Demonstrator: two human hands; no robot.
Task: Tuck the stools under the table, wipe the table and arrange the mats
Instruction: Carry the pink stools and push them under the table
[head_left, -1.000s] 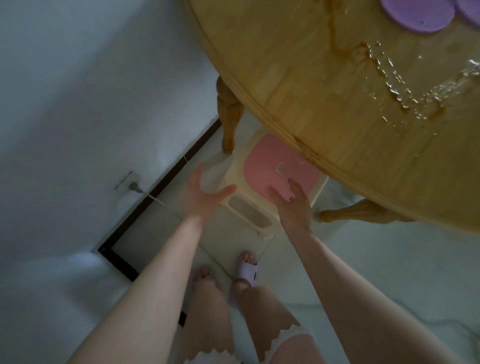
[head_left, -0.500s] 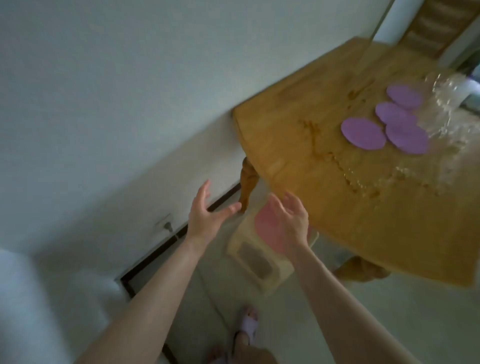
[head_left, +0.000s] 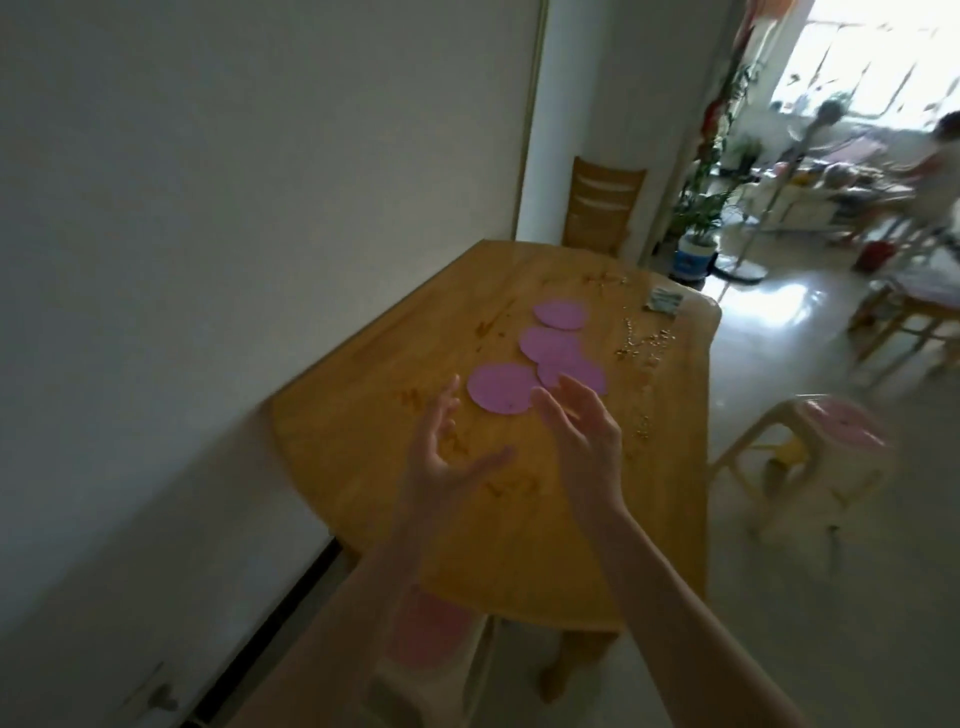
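**Stools, qty 2.**
- Near stool (head_left: 441, 634): pink seat, partly under near end of bench (head_left: 519, 561), beside left forearm.
- Far stool (head_left: 831, 431): on floor to the right, apart from bench, not tucked.
- Prob. moulded plastic: light, stiff, should slide on glossy floor. Take by seat rim, both sides.

**Mats (head_left: 501, 388), qty 4.**
- Purple, round, mid-bench in loose row, nearer ones overlapping.
- Look thin, light, bendy. Lift by edge; may cling where wet.

**Spill (head_left: 644, 343).**
- Droplets and brown smears across bench top, unwiped.
- Small item at far corner, too blurred to ID.

**Hands.**
- Left hand (head_left: 436, 467) and right hand (head_left: 587, 447): both empty, fingers spread, palms facing, apart.
- Both above bench, touching nothing.
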